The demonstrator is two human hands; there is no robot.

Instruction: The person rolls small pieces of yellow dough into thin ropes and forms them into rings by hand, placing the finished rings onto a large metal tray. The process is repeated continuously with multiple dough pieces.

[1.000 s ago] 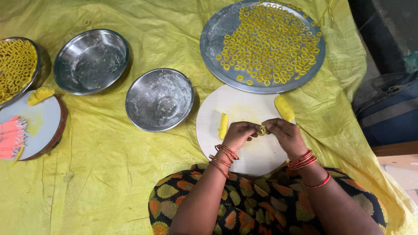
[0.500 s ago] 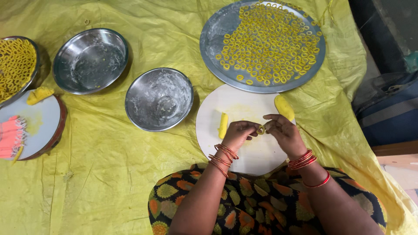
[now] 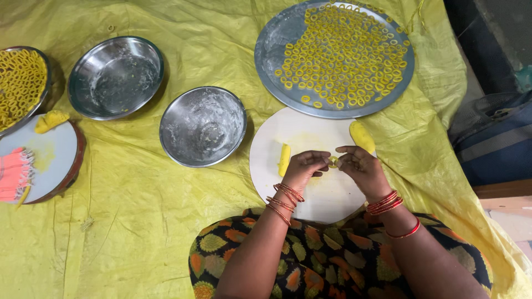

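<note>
Change: both hands have drawn slightly closer over the board since the earlier frames, fingertips now meeting on the dough ring; the bowls, plates and dough pieces lie where they lay before.
Sheet: yellow plastic sheet [image 3: 138, 221] — covers the floor and carries everything.
Large plate: round steel plate [image 3: 271, 55] at top right, spread with many small yellow dough rings.
White board: round white board [image 3: 327, 194] just below the large plate, in front of the person's patterned lap.
Far bowl: steel bowl [image 3: 116, 77] at upper left, no contents.
Near bowl: floured steel bowl [image 3: 203, 126] just left of the white board.
Left-edge plate: steel plate [image 3: 22, 83] holding more yellow pieces, partly cut off by the frame.
Second board: round board [image 3: 50, 160] at the left with a yellow dough bit on its upper edge and a pink object at its left side.
Left hand: left hand [image 3: 303, 169] over the board, fingers curled in, thumb and fingertips pinched on the dough ring.
Right hand: right hand [image 3: 363, 169] facing it, fingertips closed on the same ring.
Dough lump: yellow dough lump [image 3: 361, 137] on the board's upper right edge.
Dough roll: short dough roll [image 3: 284, 159] on the board, just left of the left hand.
Dough ring: small dough ring [image 3: 333, 162] — held between both hands above the board's middle.
</note>
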